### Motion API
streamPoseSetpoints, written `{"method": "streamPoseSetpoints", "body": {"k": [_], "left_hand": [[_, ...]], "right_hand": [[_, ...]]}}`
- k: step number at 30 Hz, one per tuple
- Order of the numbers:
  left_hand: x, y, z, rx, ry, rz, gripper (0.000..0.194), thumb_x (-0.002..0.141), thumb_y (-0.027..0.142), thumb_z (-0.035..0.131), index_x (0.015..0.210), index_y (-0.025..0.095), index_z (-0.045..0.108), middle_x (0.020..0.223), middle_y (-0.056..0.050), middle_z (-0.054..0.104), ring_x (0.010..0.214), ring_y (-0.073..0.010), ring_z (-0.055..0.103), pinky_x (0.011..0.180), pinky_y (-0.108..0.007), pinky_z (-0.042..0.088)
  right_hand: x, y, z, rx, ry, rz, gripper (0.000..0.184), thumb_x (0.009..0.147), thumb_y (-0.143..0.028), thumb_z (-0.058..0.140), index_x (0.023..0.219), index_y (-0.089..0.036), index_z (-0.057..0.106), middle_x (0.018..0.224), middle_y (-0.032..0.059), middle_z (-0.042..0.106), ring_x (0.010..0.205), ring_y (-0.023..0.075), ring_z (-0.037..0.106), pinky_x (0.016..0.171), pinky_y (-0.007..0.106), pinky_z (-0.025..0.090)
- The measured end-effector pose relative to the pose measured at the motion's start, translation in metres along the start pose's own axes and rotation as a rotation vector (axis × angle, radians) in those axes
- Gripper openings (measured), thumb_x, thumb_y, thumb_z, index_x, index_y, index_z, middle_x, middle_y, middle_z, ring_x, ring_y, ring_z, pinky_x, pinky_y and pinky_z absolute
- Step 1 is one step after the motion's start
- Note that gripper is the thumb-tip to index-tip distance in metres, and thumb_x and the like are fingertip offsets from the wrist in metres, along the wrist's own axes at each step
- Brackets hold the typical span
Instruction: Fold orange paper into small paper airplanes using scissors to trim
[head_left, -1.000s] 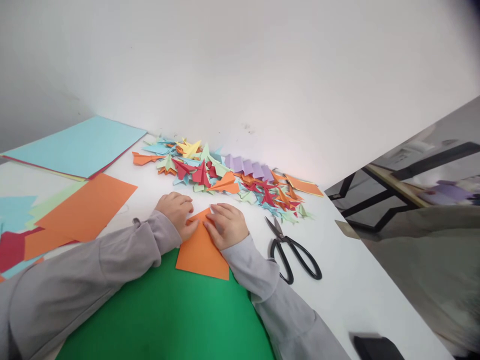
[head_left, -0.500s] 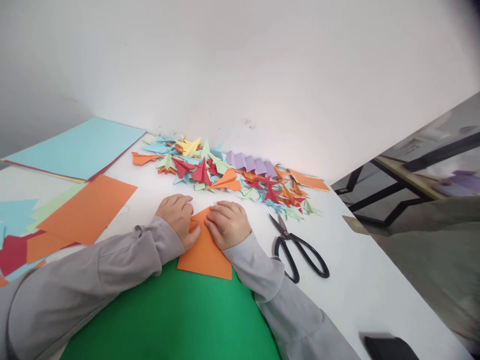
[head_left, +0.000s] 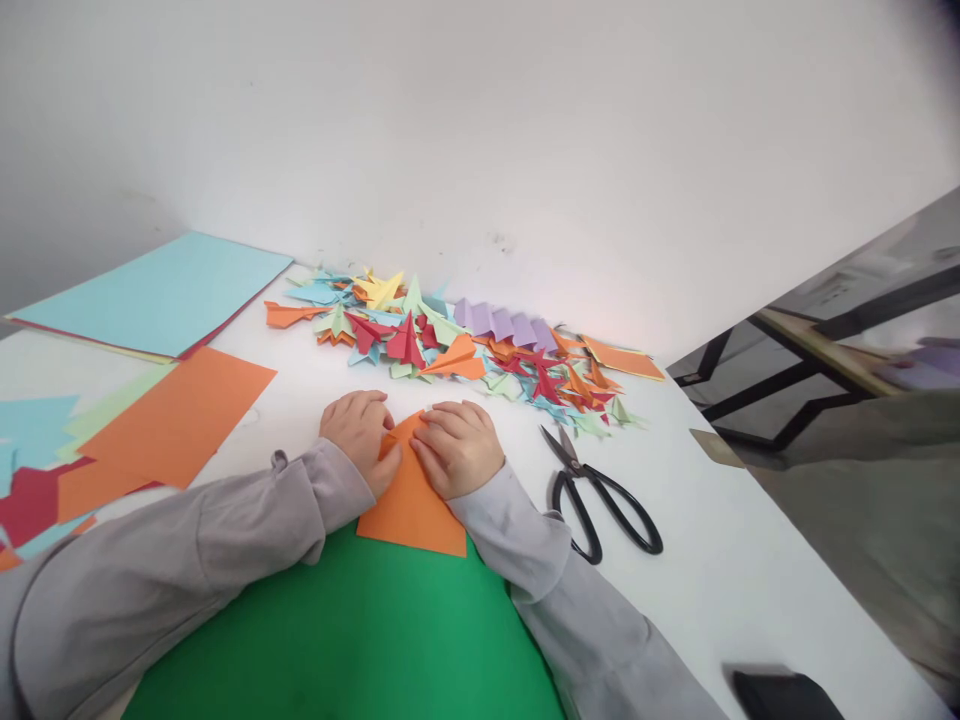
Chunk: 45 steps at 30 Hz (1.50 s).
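A sheet of orange paper (head_left: 412, 515) lies in front of me, its top end folded toward a point and its lower edge over a green sheet (head_left: 352, 630). At the paper's upper left edge, my left hand (head_left: 361, 440) is closed with thumb and fingers on a folded part. My right hand (head_left: 457, 448) is closed over the upper right edge, fingertips near the point. The fingers hide part of the folds. Right of my right hand lie black-handled scissors (head_left: 574, 466), blades slightly apart and pointing away from me.
Small folded paper planes (head_left: 405, 345) in many colours are heaped along the wall, with a pleated purple paper (head_left: 502, 325) among them. Large blue sheets (head_left: 157, 290), an orange sheet (head_left: 180, 415) and paper scraps lie left. A black object (head_left: 784, 695) sits at lower right.
The fold at the paper's upper left has shifted under my left fingers, and the top looks more pointed. Both hands stay in nearly the same place; the view has shifted slightly.
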<state>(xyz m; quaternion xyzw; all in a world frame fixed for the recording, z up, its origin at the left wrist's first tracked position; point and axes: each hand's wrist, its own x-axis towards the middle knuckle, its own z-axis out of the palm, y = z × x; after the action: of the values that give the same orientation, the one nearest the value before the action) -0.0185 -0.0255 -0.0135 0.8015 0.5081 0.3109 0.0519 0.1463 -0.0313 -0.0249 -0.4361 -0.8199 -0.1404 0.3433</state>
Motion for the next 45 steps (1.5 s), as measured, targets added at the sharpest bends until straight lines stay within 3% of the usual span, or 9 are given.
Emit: {"method": "streamPoseSetpoints", "body": {"k": [7,14,24,32,41,45], "left_hand": [[-0.002,-0.001,0.002,-0.196,0.028,0.167,0.010,0.070,0.022,0.049,0.079,0.020,0.050,0.101,-0.008,0.061,0.098,-0.0220,0.056,0.085,-0.039,0.045],[-0.002,0.004,-0.009,-0.168,-0.113,0.298,0.021,0.074,0.022,0.046,0.091,0.013,0.053,0.091,-0.012,0.062,0.089,-0.0227,0.058,0.080,-0.038,0.048],[-0.005,0.005,-0.007,-0.107,-0.031,0.456,0.035,0.079,0.025,0.045,0.109,0.013,0.057,0.112,-0.012,0.060,0.111,-0.0260,0.050,0.094,-0.044,0.042],[-0.006,0.009,-0.011,0.004,-0.075,0.505,0.034,0.079,0.025,0.045,0.104,0.006,0.060,0.112,-0.017,0.059,0.113,-0.0299,0.048,0.095,-0.043,0.041],[-0.007,0.005,-0.007,0.031,-0.142,0.519,0.036,0.081,0.027,0.042,0.106,0.009,0.059,0.113,-0.015,0.060,0.113,-0.0282,0.049,0.094,-0.043,0.043],[-0.008,0.005,-0.007,0.013,-0.153,0.535,0.036,0.081,0.026,0.041,0.107,0.008,0.059,0.112,-0.015,0.060,0.113,-0.0276,0.048,0.095,-0.043,0.042]], "right_hand": [[-0.002,0.000,-0.001,0.044,-0.083,0.089,0.021,0.082,-0.032,0.048,0.078,-0.024,0.067,0.089,0.0030,0.069,0.090,0.0188,0.058,0.095,0.042,0.024],[-0.003,0.011,0.006,0.196,-0.071,0.188,0.021,0.078,-0.021,0.046,0.080,-0.023,0.066,0.089,0.0019,0.071,0.092,0.0183,0.059,0.089,0.038,0.035],[-0.006,0.007,0.006,0.049,-0.071,0.209,0.021,0.075,-0.024,0.051,0.092,-0.024,0.064,0.104,0.0024,0.068,0.104,0.0223,0.053,0.096,0.044,0.025],[-0.006,0.008,0.004,-0.011,-0.079,0.212,0.023,0.075,-0.028,0.051,0.093,-0.023,0.064,0.107,0.0042,0.066,0.105,0.0242,0.051,0.095,0.045,0.025],[0.000,0.004,-0.008,-0.177,-0.167,0.119,0.024,0.080,-0.029,0.048,0.097,-0.024,0.065,0.110,0.0069,0.064,0.107,0.0284,0.049,0.096,0.052,0.020],[-0.006,0.015,0.001,-0.134,-0.188,0.197,0.024,0.084,-0.031,0.046,0.098,-0.030,0.065,0.111,0.0031,0.064,0.105,0.0243,0.050,0.092,0.045,0.028]]}}
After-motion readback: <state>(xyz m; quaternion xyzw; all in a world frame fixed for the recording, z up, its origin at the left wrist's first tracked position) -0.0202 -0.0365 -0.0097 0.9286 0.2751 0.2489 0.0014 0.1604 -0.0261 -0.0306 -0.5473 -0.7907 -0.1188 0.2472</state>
